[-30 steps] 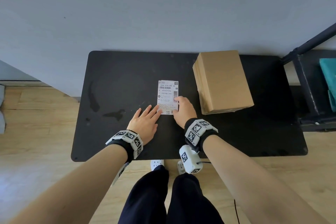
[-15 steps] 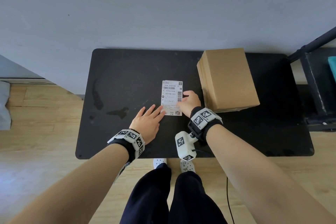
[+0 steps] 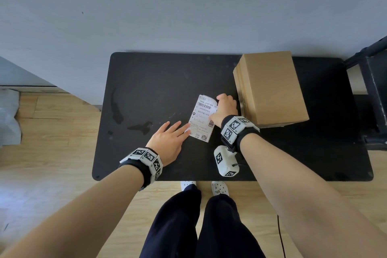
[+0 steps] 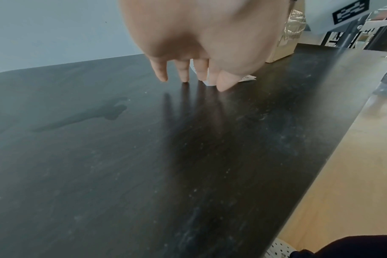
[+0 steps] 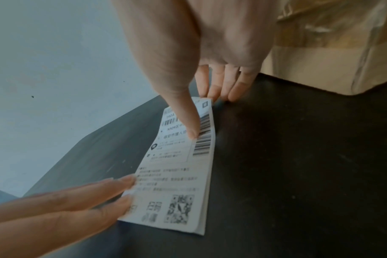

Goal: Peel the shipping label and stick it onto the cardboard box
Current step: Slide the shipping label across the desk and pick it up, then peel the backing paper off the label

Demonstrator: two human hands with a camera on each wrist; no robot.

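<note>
Centrally on black table (image 3: 146,81): shipping label (image 3: 202,119), white, printed with barcodes and QR code, lying slightly askew, far end curled up off the surface. Left hand (image 3: 167,142) flat, fingers straight and spread, fingertips (image 5: 126,181) pressing the label's near left edge against the tabletop. Right hand (image 3: 225,109) over the label's right side, thumb (image 5: 188,113) laid on the printed face, remaining fingers (image 5: 219,87) curled down at the far right edge, pinching that lifted end; whether the sticker has parted from its backing cannot be told. Near right corner of label showing two layers at the edge in right wrist view. Cardboard box (image 3: 270,88), plain brown, closed, clear tape along its side, standing on the table just beyond the right hand, apart from the label. Tabletop marked with a dark wet-looking smear (image 3: 142,128) left of the label. Marker-covered bands on both wrists. Grey wall (image 3: 188,6) behind; wooden floor (image 3: 52,123) below.
</note>
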